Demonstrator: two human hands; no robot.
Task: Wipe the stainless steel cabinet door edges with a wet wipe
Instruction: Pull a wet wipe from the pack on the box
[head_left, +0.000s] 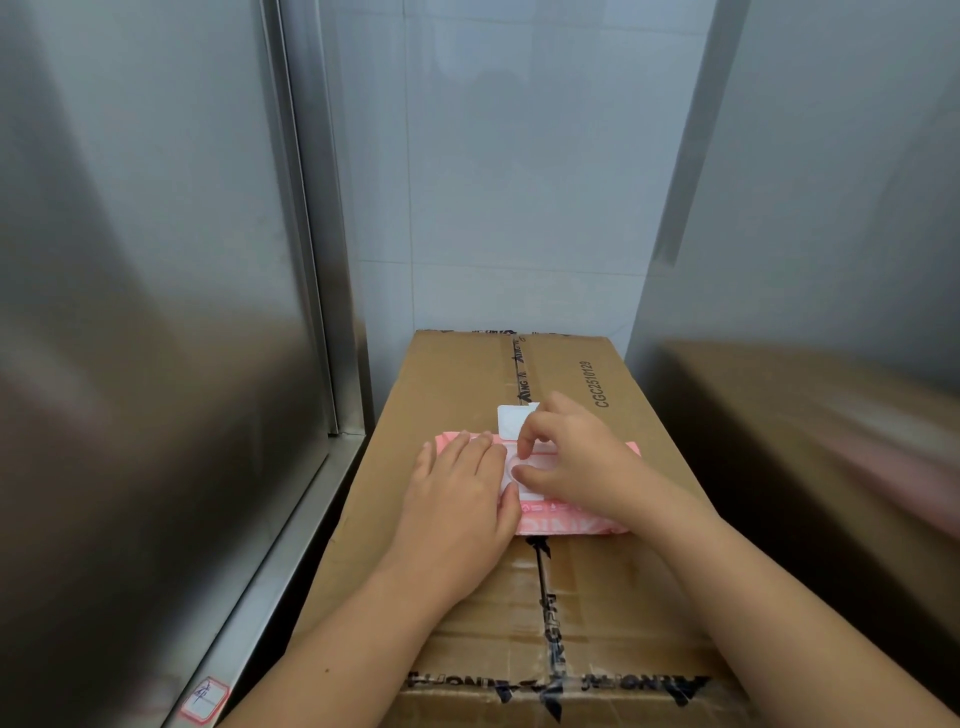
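Head view, left hand (460, 488) flat on wipe pack (563, 519), right hand (582, 457) pinching its opening

Two bare hands, left hand (460, 493) and right hand (584, 460), short plain fingernails, rounded fingers, left forearm (358, 629) and right forearm (779, 603), both uncovered as far as the view reaches

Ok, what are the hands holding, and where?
Left hand presses flat on the left end of the wet wipe pack. Right hand has thumb and forefinger at its opened dispensing hole; whether they pinch anything cannot be told.
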